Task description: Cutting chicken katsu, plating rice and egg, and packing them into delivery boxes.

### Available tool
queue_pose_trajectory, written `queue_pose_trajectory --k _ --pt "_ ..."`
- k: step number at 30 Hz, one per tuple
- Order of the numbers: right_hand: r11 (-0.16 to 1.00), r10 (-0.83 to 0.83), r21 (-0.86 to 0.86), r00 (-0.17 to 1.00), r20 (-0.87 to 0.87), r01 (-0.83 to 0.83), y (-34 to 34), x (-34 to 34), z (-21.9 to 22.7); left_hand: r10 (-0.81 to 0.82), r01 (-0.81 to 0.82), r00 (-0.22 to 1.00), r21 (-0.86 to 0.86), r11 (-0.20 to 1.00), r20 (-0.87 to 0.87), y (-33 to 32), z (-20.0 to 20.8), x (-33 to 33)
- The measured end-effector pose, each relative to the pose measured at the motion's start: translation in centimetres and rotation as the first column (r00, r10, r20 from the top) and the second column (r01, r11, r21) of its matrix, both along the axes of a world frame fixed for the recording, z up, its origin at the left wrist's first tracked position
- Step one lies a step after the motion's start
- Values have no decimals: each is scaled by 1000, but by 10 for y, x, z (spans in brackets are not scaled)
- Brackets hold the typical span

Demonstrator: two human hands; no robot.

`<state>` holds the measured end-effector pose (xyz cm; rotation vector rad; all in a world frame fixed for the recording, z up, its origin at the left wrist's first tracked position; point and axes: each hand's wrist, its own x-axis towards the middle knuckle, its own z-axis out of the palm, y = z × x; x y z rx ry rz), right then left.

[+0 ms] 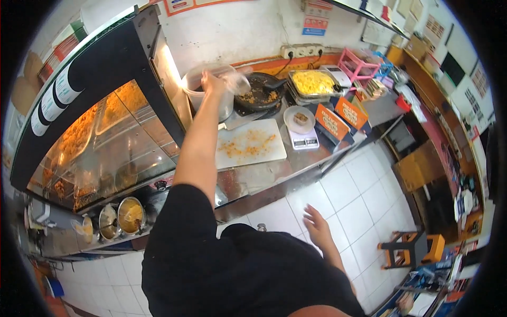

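Observation:
My left arm stretches forward across the counter, with my left hand (213,84) over the rim of a large clear plastic bucket (227,105). The fingers seem closed on a clear round plastic piece (236,83), blurred, whose kind I cannot make out. Beside it sits a dark stone mortar (254,95) with a pestle and reddish-orange crumbs. A white cutting board (272,150) smeared with orange bits lies nearer to me, a knife (240,120) along its far edge. My right hand (317,224) hangs low above the floor, holding nothing, its fingers stretched out.
A lit glass cabinet (100,142) with fried food stands left, pots (131,214) below it. Right of the board are a kitchen scale (303,140) with a bowl (299,119), orange boxes (332,124) and a yellow-filled tray (311,84). A stool (404,248) stands on the floor.

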<state>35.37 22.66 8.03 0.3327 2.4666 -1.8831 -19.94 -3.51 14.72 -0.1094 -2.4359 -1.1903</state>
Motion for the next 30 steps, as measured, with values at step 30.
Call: queue_pose_trajectory --k 30 --pt "302 207 799 854 477 -520 223 -122 -327 136 442 734 620 648 -665 -191 135 353"
